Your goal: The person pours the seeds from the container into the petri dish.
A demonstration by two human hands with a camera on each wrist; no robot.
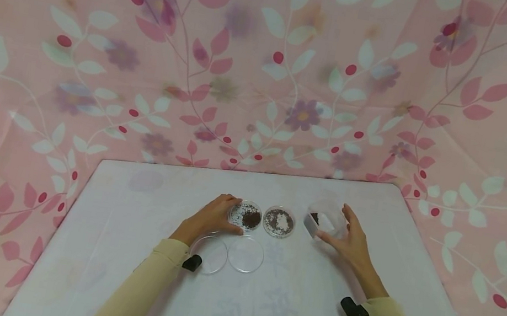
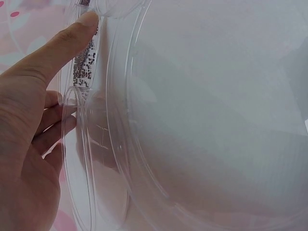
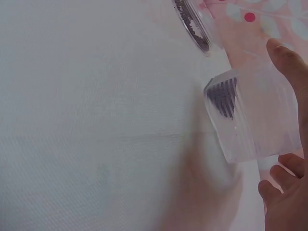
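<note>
Fingertips of my left hand (image 1: pixel 209 219) curl round the seeded petri dish (image 1: pixel 245 216), so I should steady it flat while my right hand (image 1: pixel 351 242), fingers loosely cupped, grips the clear plastic box (image 1: pixel 326 219) gently.

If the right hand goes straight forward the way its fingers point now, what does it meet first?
Most likely the clear ribbed plastic box with dark grains inside: the right hand is already beside it, fingers around its sides, though contact is unclear.
</note>
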